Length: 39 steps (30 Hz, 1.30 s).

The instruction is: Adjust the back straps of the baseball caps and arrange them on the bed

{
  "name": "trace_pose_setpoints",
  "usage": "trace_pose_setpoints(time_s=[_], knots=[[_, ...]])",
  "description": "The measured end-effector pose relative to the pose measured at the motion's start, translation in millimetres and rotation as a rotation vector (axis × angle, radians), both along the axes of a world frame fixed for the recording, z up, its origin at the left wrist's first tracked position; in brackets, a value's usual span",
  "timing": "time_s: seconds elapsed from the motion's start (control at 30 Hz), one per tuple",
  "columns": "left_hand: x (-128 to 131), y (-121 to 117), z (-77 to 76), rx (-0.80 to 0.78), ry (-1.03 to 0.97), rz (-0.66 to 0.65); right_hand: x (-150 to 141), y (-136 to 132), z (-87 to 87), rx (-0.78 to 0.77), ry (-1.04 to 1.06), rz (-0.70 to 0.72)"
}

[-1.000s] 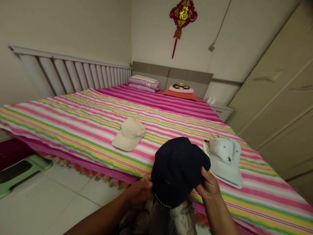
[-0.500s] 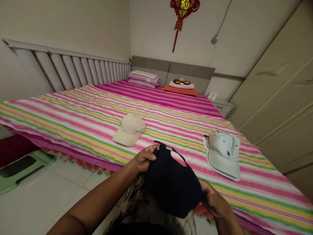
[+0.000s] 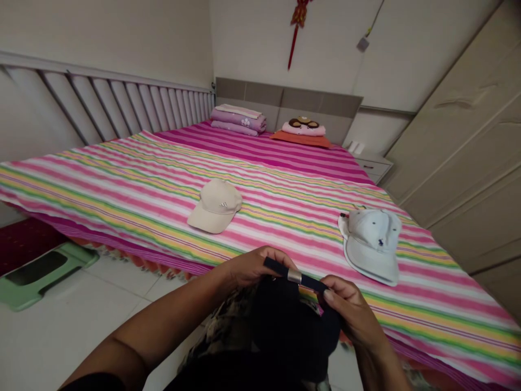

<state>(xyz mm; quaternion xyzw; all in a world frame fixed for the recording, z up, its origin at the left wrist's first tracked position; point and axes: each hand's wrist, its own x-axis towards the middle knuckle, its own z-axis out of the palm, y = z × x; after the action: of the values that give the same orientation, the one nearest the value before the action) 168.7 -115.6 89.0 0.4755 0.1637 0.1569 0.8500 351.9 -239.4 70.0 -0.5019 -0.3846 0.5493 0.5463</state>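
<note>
I hold a dark navy cap low in front of me, its back strap with a metal buckle turned up. My left hand pinches the strap's left end. My right hand pinches the right end beside the buckle. Both hands are closed on the strap, just over the near edge of the striped bed. A beige cap lies on the bed to the left beyond my hands. A white cap lies on the bed to the right.
Folded purple bedding and a pink pillow on an orange one sit at the headboard. A slatted rail runs along the bed's far side. A green stool stands on the tiled floor at left. A wardrobe fills the right.
I turned the navy cap over from crown-up to strap-up and lowered it. My right hand moved from the brim up to the strap by the buckle. My head tilted down slightly.
</note>
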Motion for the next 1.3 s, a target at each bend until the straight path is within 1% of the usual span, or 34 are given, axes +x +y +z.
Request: trace_pose_setpoints(time_s=[0.13,0.23,0.3,0.47,0.5,0.53,0.6,0.67,0.7,0.77,0.83,0.87,0.93,1.03,1.07,1.1,1.17,1.23,1.3], knots=[[6.7,-4.7,-8.4,-0.013,0.060,0.041,1.8,-0.5,3.0,0.057,-0.010,-0.059],[9.5,-6.0,-14.9,-0.022,0.070,0.060,1.4,-1.2,4.2,0.035,0.026,-0.092],[8.8,-5.5,-16.0,-0.039,0.009,0.060,1.3,-0.3,3.8,0.018,0.078,-0.134],[8.4,-1.7,-10.6,-0.142,-0.264,0.155,5.1,7.8,-0.7,0.006,0.298,-0.399],[10.1,-0.5,-9.3,-0.170,-0.295,0.177,6.0,9.4,-3.2,-0.006,0.334,-0.415],[12.5,1.1,-8.1,-0.203,-0.313,0.199,6.7,10.4,-6.9,-0.018,0.365,-0.393],[17.9,5.4,-6.3,-0.294,-0.328,0.266,7.0,10.2,-18.7,-0.034,0.417,-0.255],[22.0,11.1,-5.1,-0.399,-0.314,0.331,4.4,5.9,-36.7,-0.047,0.450,-0.090],[22.9,14.1,-4.8,-0.453,-0.283,0.349,1.8,2.3,-47.2,-0.057,0.461,-0.030],[22.1,19.2,-4.8,-0.542,-0.176,0.339,-6.4,-7.3,-68.3,-0.082,0.468,0.032],[19.0,22.4,-6.1,-0.589,-0.076,0.290,-17.4,-17.8,-85.4,-0.114,0.440,0.096],[17.3,23.3,-7.2,-0.599,-0.059,0.278,-23.2,-22.4,-91.4,-0.130,0.419,0.120],[14.8,24.6,-9.4,-0.597,-0.095,0.298,-34.0,-28.4,-98.0,-0.147,0.384,0.163],[14.3,27.9,-11.1,-0.586,-0.173,0.380,-45.0,-28.9,-97.6,-0.145,0.315,0.223],[14.8,29.9,-10.8,-0.588,-0.179,0.402,-47.1,-27.2,-95.7,-0.142,0.269,0.217],[15.3,32.4,-10.1,-0.594,-0.181,0.433,-48.4,-25.0,-93.0,-0.131,0.221,0.183],[16.1,38.6,-8.4,-0.615,-0.196,0.543,-48.3,-20.2,-86.0,-0.084,0.170,0.076],[16.1,45.4,-8.0,-0.640,-0.208,0.656,-43.9,-16.4,-78.0,-0.025,0.232,-0.022],[15.8,51.9,-11.7,-0.660,-0.204,0.717,-34.6,-15.0,-71.7,-0.006,0.354,-0.100]])
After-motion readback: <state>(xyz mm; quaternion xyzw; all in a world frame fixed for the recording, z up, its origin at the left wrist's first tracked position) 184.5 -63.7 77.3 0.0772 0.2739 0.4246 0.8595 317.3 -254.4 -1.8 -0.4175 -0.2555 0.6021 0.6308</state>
